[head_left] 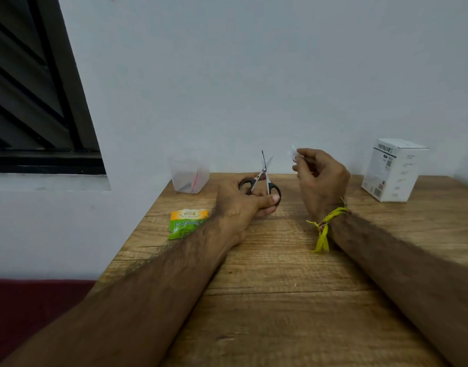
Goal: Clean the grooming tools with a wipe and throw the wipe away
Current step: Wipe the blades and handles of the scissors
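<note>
Small scissors [263, 178] with black handles and steel blades stand upright above the wooden table [280, 274], their blades slightly apart and pointing up. My left hand [241, 205] grips them by the handles, thumb along the right loop. To their right my right hand [320, 176] pinches a small white wipe [293, 152] between thumb and fingers, a short way from the blade tips and not touching them.
A clear plastic cup [189, 176] with thin items inside stands at the table's back left. A green and orange sachet [188, 222] lies flat near the left edge. A white carton [393, 172] stands at the back right. The wall runs just behind.
</note>
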### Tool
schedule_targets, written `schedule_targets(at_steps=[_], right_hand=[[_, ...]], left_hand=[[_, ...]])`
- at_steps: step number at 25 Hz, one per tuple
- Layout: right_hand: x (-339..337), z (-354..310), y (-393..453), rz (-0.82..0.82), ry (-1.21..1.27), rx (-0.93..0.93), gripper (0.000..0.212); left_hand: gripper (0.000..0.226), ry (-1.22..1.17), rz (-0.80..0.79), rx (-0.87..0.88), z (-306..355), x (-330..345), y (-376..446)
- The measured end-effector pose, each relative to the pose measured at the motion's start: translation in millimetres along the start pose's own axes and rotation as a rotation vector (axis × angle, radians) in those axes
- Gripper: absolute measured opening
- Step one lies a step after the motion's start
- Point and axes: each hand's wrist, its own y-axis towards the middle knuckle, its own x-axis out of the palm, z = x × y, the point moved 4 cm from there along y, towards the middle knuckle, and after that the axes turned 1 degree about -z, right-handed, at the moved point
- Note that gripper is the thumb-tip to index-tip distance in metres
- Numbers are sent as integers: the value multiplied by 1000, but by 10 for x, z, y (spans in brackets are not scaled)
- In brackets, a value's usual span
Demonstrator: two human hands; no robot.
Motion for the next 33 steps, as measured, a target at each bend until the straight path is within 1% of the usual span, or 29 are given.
schedule_targets(at_steps=[3,5,9,12,13,16,19,28,33], right_hand=[[16,-34,-15,-29,-30,9,8],[-7,-77,-38,-42,-80,-28,7],[-104,-138,-102,-51,-102,-107,6],[-97,-224,-138,-69,-110,-233,8],[-83,-254,-152,-77,-127,-292,8],[-57,-332,-179,-79,-184,-467,9],[-30,-377,-201,-109,-263,-585,9],[56,-425,-298,-255,-483,-727,14],[65,-432,-298,-262,-506,-704,14]], left_hand=[[30,-11,8,-13,-8,0,21],[23,6,10,-25,-17,-2,23],[26,73,-49,-33,-47,13,29],[21,98,-116,14,-31,44,15],[23,93,-124,30,-22,50,9],[39,78,-160,75,2,53,-6],[44,111,-206,120,17,91,-24],[45,71,-233,137,33,123,-65],[41,62,-202,126,21,101,-43]])
